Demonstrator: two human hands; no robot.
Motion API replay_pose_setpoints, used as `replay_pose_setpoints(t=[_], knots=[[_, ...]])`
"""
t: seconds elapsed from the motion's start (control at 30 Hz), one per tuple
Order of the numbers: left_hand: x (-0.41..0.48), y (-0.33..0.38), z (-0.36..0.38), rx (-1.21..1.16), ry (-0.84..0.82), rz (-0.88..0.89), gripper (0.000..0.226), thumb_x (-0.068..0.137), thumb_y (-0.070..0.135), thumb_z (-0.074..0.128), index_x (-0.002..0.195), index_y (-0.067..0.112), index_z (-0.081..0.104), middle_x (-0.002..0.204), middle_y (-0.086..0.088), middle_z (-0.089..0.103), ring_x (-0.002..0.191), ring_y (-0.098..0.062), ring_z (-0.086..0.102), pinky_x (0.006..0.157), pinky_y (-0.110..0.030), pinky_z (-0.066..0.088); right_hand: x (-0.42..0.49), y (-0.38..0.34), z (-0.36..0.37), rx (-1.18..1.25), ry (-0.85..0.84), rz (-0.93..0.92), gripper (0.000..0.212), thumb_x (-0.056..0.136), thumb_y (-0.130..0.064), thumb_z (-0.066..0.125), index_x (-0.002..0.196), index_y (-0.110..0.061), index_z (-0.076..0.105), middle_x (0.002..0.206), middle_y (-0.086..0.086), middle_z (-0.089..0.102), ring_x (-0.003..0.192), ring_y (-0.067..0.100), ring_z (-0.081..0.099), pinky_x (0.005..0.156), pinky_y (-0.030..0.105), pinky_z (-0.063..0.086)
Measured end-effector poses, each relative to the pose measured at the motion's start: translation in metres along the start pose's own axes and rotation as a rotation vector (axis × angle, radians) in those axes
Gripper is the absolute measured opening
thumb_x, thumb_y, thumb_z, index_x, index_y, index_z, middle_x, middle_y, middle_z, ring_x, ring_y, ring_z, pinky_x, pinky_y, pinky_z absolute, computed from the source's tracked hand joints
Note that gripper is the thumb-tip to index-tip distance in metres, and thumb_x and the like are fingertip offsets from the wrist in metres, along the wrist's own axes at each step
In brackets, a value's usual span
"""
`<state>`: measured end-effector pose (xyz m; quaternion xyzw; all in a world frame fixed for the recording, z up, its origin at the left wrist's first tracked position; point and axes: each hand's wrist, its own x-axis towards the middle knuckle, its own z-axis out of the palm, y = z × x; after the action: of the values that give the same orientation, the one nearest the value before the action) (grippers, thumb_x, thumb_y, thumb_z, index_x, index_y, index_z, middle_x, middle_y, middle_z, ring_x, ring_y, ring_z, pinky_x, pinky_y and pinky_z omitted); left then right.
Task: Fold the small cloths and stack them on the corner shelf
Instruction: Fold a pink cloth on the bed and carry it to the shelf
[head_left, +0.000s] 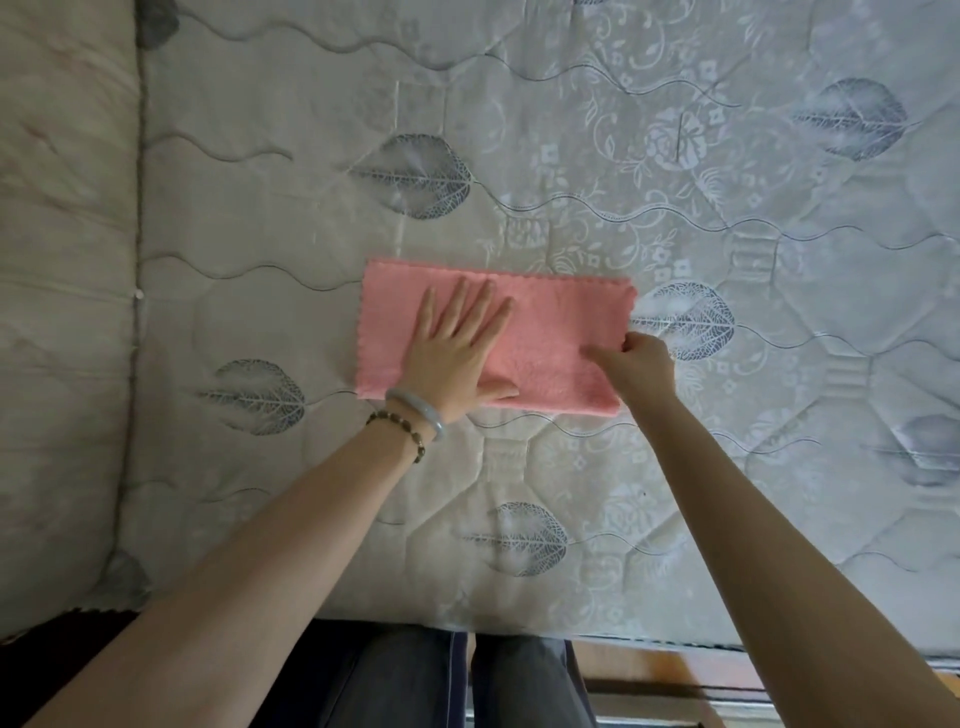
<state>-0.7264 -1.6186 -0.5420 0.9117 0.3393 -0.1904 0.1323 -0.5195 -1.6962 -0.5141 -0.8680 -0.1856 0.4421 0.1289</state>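
A small pink cloth (561, 322) lies folded in half as a long rectangle on the mattress (571, 156). My left hand (457, 348) presses flat on the cloth's left half, fingers straight and spread. My right hand (636, 364) pinches the cloth's right edge near its lower corner, fingers curled round the fabric. No other cloth and no shelf are in view.
The quilted mattress has grey leaf prints and fills most of the view. A second padded panel (62, 260) adjoins it on the left. The mattress's near edge runs just above my legs (467, 675), with wooden floor (675, 670) at the lower right.
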Motion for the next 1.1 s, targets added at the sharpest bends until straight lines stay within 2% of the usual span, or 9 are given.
replay_pose_setpoints(t=[0.17,0.23,0.33,0.43,0.6,0.7,0.87,0.97,1.1], knots=[[-0.012,-0.001,-0.024,-0.356,0.191,-0.055,0.090,0.081,0.070,0.043,0.147,0.012,0.028,0.157,-0.010,0.021,0.146,-0.031,0.015,0.118,-0.048,0.010,-0.022,-0.019,-0.012,0.113,-0.058,-0.134,0.023,0.068,-0.028,0.061,0.072,-0.009,0.048,0.059,-0.002,0.040,0.055,0.013,0.037,0.052,0.023,0.028],[-0.019,-0.006,-0.033,-0.719,0.243,-0.120,0.064,0.086,0.054,0.053,0.134,0.011,0.048,0.142,-0.009,0.046,0.134,-0.026,0.039,0.115,-0.042,0.027,-0.036,-0.034,-0.009,0.157,-0.100,-0.196,0.029,0.066,-0.028,0.056,0.086,-0.007,0.053,0.070,0.000,0.050,0.061,0.012,0.047,0.051,0.022,0.036],[-0.027,-0.011,-0.054,-1.475,0.021,-0.359,0.020,0.093,0.022,0.058,0.110,0.012,0.063,0.105,-0.004,0.067,0.098,-0.017,0.063,0.084,-0.023,0.053,-0.055,-0.062,0.009,0.215,-0.140,-0.240,0.021,0.080,-0.014,0.061,0.097,-0.009,0.050,0.080,0.000,0.057,0.067,0.015,0.057,0.054,0.024,0.045],[-0.030,-0.018,-0.061,-1.779,0.027,-0.449,0.015,0.092,0.010,0.058,0.105,0.006,0.065,0.096,-0.010,0.069,0.088,-0.021,0.067,0.076,-0.024,0.056,-0.073,-0.086,0.040,0.222,-0.197,-0.266,0.023,0.081,-0.013,0.062,0.099,-0.011,0.048,0.079,0.000,0.058,0.064,0.022,0.060,0.055,0.033,0.051],[-0.036,-0.040,-0.064,-1.619,0.168,-0.487,0.008,0.088,0.006,0.063,0.095,0.008,0.066,0.079,0.002,0.070,0.069,-0.002,0.067,0.066,-0.018,0.051,-0.087,-0.104,0.086,0.243,-0.336,-0.341,0.044,0.079,-0.017,0.061,0.121,-0.014,0.047,0.087,-0.002,0.059,0.084,0.021,0.060,0.074,0.032,0.051],[-0.038,-0.064,-0.055,-1.457,0.188,-0.547,0.021,0.087,-0.001,0.053,0.096,0.013,0.066,0.069,0.014,0.065,0.062,0.000,0.060,0.064,-0.019,0.046,-0.086,-0.101,0.099,0.260,-0.373,-0.381,0.051,0.081,-0.022,0.062,0.130,-0.015,0.051,0.096,-0.005,0.055,0.091,0.016,0.054,0.084,0.029,0.046],[-0.040,-0.084,-0.035,-1.261,0.178,-0.513,0.023,0.081,0.010,0.051,0.101,0.018,0.058,0.086,-0.005,0.063,0.083,-0.026,0.060,0.073,-0.029,0.043,-0.064,-0.070,0.106,-0.464,0.190,-0.874,0.049,0.079,-0.032,0.050,0.123,-0.014,0.060,0.125,0.019,0.053,0.111,0.036,0.046,0.092,0.047,0.040],[-0.043,-0.087,-0.020,-1.157,0.200,-0.606,0.028,0.080,0.017,0.064,0.108,0.016,0.057,0.102,-0.005,0.065,0.095,-0.022,0.061,0.079,-0.028,0.045,-0.044,-0.047,0.116,-0.738,0.125,-0.932,0.059,0.090,-0.042,0.041,0.143,-0.015,0.040,0.150,0.022,0.032,0.139,0.039,0.026,0.109,0.054,0.020],[-0.047,-0.086,-0.017,-0.916,0.364,-0.600,0.047,0.080,0.021,0.070,0.120,0.007,0.051,0.111,-0.010,0.062,0.099,-0.026,0.059,0.084,-0.031,0.045,-0.034,-0.037,0.119,-0.795,0.063,-0.956,0.065,0.095,-0.052,0.029,0.150,-0.018,0.024,0.157,0.017,0.019,0.145,0.033,0.012,0.115,0.055,0.008]])
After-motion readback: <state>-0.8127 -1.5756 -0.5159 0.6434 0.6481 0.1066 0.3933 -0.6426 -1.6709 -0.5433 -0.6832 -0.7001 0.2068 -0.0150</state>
